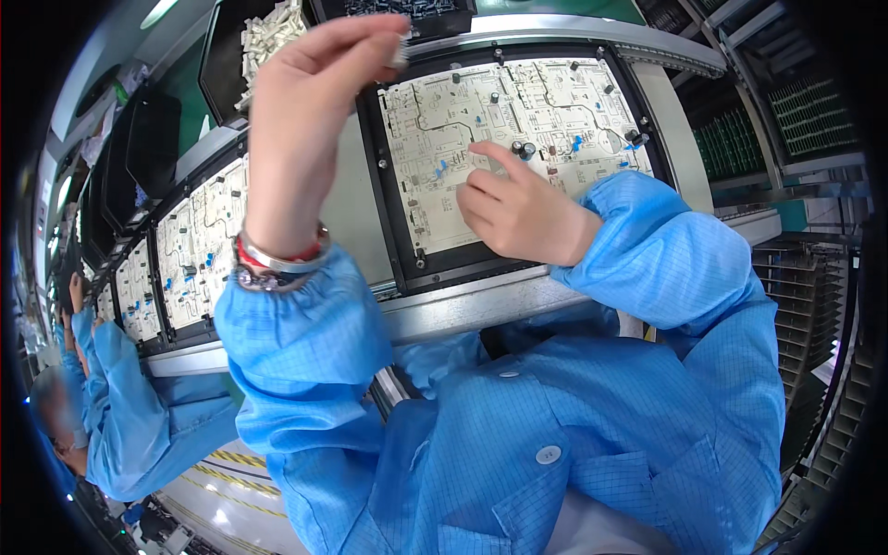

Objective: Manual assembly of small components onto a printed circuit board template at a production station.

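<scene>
My left hand (310,111) is raised at the far left corner of a black frame (388,217). Its thumb and fingers pinch a small white part (400,57), slightly blurred. The frame holds a white circuit board panel (439,213) fitted with black capacitors (524,150) and blue components (440,169). Over the panel's middle is my right hand (527,208), its index finger stretched to the left just above or touching the surface. The other fingers of that hand curl into the palm, and whatever they may hold is hidden.
Behind my left hand stands a black bin of white parts (268,42), beside a bin of dark parts (421,7). More framed boards (199,245) line the metal rail (481,301) leftward, where a person in blue (129,416) works. Racks (814,111) stand at right.
</scene>
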{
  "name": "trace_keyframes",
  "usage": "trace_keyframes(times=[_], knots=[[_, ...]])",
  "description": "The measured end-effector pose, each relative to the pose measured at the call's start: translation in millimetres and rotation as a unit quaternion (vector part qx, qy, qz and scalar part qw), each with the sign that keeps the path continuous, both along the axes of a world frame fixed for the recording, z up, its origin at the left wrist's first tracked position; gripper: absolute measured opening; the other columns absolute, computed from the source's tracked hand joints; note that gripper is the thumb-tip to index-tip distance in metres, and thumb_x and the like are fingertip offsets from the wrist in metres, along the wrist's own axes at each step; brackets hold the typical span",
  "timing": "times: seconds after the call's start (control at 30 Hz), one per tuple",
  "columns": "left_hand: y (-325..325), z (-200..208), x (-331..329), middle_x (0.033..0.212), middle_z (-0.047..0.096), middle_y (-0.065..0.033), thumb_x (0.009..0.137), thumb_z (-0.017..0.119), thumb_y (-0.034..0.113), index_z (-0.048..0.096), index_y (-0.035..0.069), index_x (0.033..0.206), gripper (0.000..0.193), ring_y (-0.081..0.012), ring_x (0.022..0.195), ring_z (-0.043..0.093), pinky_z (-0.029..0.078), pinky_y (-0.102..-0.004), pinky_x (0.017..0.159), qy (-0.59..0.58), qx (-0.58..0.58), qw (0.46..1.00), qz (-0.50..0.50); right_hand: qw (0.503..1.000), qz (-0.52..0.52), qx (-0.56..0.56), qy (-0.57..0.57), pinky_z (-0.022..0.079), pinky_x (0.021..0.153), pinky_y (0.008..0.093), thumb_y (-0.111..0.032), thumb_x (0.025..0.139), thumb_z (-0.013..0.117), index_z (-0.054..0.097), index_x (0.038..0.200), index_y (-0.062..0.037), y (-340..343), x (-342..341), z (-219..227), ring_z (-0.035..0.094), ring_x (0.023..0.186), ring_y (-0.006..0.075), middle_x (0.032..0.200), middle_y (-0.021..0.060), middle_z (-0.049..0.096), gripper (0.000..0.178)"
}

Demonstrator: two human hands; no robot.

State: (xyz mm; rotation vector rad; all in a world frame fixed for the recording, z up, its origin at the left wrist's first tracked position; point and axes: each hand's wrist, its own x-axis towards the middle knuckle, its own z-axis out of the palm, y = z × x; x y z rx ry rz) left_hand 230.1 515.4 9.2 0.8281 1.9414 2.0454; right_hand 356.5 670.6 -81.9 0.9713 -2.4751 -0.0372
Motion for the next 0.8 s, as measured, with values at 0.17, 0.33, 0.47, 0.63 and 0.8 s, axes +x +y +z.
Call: trace_keyframes(times=[0.17, 0.33, 0.47, 0.63, 0.8], knots=[[25.3, -21.8, 8.1, 0.085, 0.065, -0.0052, 0.077, 0.064, 0.007, 0.064, -0.001, 0.102, 0.026, -0.0073, 0.079, 0.058, 0.043, -0.0180, 0.072, -0.064, -0.024, 0.997, -0.031, 0.997, 0.022, -0.063, -0.035, 0.044, 0.089, 0.0365, -0.008, 0.070, 0.057, 0.064, 0.085, -0.0033, 31.1, -10.4, 18.1, 0.055, 0.080, 0.0194, 0.080, 0.0047, 0.056, 0.017], [52.6, -61.5, 9.7, 0.071, 0.061, -0.0032, 0.071, 0.068, 0.007, 0.066, 0.001, 0.097, 0.026, -0.0050, 0.064, 0.054, 0.043, -0.0192, 0.058, 0.026, -0.168, 0.984, -0.048, 0.942, -0.032, -0.333, -0.035, 0.049, 0.066, 0.0374, -0.013, 0.078, 0.056, 0.064, 0.087, -0.0039, 53.8, -58.5, 131.7, 0.062, 0.073, 0.0311, 0.079, 0.0153, 0.064, 0.015], [81.8, -75.2, 16.0, 0.081, 0.064, -0.0084, 0.066, 0.069, 0.005, 0.064, 0.004, 0.099, 0.034, -0.0196, 0.073, 0.059, 0.047, -0.0279, 0.066, 0.238, -0.232, 0.942, -0.050, 0.988, -0.120, -0.102, 0.006, 0.049, 0.066, 0.0391, -0.008, 0.074, 0.054, 0.066, 0.076, -0.0015, 75.3, -163.2, 125.5, 0.062, 0.072, 0.0343, 0.076, 0.0172, 0.064, 0.014], [75.1, -85.5, 20.0, 0.085, 0.065, -0.0114, 0.064, 0.071, 0.006, 0.062, 0.004, 0.102, 0.039, -0.0247, 0.078, 0.060, 0.048, -0.0330, 0.073, 0.248, -0.305, 0.919, -0.023, 0.964, -0.181, 0.010, -0.193, 0.047, 0.083, 0.0311, -0.011, 0.082, 0.054, 0.047, 0.121, 0.0001, 84.5, -67.2, 156.3, 0.056, 0.103, 0.0252, 0.113, 0.0180, 0.055, 0.042], [82.3, -77.5, 24.6, 0.081, 0.064, -0.0125, 0.062, 0.071, 0.005, 0.063, 0.002, 0.098, 0.036, -0.0285, 0.077, 0.059, 0.047, -0.0352, 0.071, 0.284, -0.323, 0.903, -0.015, 0.933, -0.149, -0.197, -0.260, 0.047, 0.083, 0.0299, -0.015, 0.084, 0.052, 0.047, 0.120, 0.0003, 108.0, -51.1, 146.9, 0.056, 0.101, 0.0224, 0.111, 0.0153, 0.055, 0.039]])
